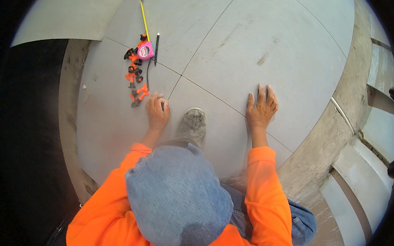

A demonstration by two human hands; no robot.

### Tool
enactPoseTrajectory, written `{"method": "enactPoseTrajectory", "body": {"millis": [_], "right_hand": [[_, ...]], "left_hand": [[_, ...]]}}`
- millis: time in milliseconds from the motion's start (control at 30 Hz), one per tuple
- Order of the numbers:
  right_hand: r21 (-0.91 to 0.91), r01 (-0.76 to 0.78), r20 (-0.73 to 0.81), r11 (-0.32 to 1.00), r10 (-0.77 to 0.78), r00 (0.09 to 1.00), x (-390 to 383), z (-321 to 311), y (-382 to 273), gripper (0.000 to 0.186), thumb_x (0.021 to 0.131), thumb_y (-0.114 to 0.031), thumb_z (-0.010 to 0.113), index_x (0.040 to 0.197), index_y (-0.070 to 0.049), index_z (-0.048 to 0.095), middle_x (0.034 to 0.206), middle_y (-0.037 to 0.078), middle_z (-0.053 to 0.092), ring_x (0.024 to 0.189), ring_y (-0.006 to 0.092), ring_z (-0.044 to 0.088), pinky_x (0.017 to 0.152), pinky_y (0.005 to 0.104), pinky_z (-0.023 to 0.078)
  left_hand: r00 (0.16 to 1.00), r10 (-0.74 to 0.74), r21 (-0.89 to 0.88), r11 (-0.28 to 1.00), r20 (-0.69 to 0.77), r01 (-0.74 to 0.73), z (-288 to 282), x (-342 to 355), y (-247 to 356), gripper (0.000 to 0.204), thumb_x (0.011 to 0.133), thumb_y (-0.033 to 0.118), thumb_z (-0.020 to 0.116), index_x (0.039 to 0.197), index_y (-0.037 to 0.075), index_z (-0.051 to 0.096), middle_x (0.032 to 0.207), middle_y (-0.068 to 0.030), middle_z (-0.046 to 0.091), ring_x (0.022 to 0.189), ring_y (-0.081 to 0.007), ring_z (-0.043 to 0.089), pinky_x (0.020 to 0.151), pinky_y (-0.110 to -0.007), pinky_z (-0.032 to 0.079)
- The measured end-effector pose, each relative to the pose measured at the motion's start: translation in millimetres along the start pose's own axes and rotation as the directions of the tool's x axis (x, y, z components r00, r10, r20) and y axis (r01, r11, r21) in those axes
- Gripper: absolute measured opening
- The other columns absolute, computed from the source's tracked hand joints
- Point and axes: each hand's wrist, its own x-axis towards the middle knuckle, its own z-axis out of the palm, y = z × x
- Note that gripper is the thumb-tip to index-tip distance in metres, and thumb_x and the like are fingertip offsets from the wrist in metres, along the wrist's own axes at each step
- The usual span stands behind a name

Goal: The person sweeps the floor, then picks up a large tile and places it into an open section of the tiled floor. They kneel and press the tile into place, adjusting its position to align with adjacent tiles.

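Observation:
My right hand lies flat on a large grey floor tile, fingers stretched forward, close to a joint line. Further left, my left hand touches the tile with bent fingers, its thumb apart from them and nothing visible in it. Just beyond it lies a strung-out heap of orange and black tile-levelling clips. On the heap's far end sits a pink tape measure, its yellow blade pulled out away from me. Beside it is a black pencil or marker with a pale tip.
My grey shoe stands on the tile between my hands, below a denim-covered knee. A dark drop or gap runs along the left edge. Bare concrete and several loose slabs lie to the right.

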Motion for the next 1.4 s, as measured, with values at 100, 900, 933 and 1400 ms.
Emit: {"method": "enactPoseTrajectory", "body": {"millis": [100,900,933,1400], "right_hand": [[-0.008,0.015,-0.012,1.0,-0.015,1.0,2,1,-1,0.051,0.101,-0.043,0.061,0.149,-0.027,0.053,0.156,0.005,0.039,0.146,0.0267,0.033,0.122,0.047,0.027],[0.053,0.042,-0.181,0.998,-0.032,0.983,8,6,25,0.049,0.096,-0.036,0.066,0.141,-0.021,0.055,0.148,0.015,0.048,0.138,0.0371,0.043,0.115,0.0564,0.035],[0.066,-0.006,-0.148,0.998,0.016,0.989,14,9,19,0.049,0.096,-0.035,0.066,0.141,-0.021,0.055,0.148,0.014,0.047,0.138,0.0366,0.043,0.115,0.057,0.034],[0.159,-0.05,-0.01,0.986,0.052,0.999,73,36,31,0.056,0.097,-0.038,0.064,0.149,-0.027,0.049,0.154,0.002,0.043,0.145,0.0255,0.036,0.123,0.0543,0.026]], "left_hand": [[0.999,-0.026,-0.022,0.999,0.035,0.027,-2,-1,-1,0.019,0.093,0.019,0.067,0.105,0.006,0.061,0.132,-0.0155,0.056,0.135,-0.0388,0.049,0.112,-0.054,0.036],[0.902,0.373,0.004,0.924,0.216,-0.383,37,82,67,0.064,0.099,0.03,0.06,0.158,0.011,0.041,0.166,-0.0154,0.037,0.159,-0.034,0.025,0.128,-0.058,0.009],[0.905,0.349,-0.073,0.937,0.244,-0.342,51,106,75,0.065,0.1,0.03,0.058,0.16,0.011,0.039,0.168,-0.0147,0.034,0.159,-0.0334,0.024,0.128,-0.058,0.008],[0.831,0.269,0.244,0.872,0.487,-0.425,137,197,91,0.075,0.098,0.039,0.06,0.166,0.021,0.031,0.176,-0.0069,0.018,0.162,-0.0333,0.014,0.125,-0.065,0.008]]}}
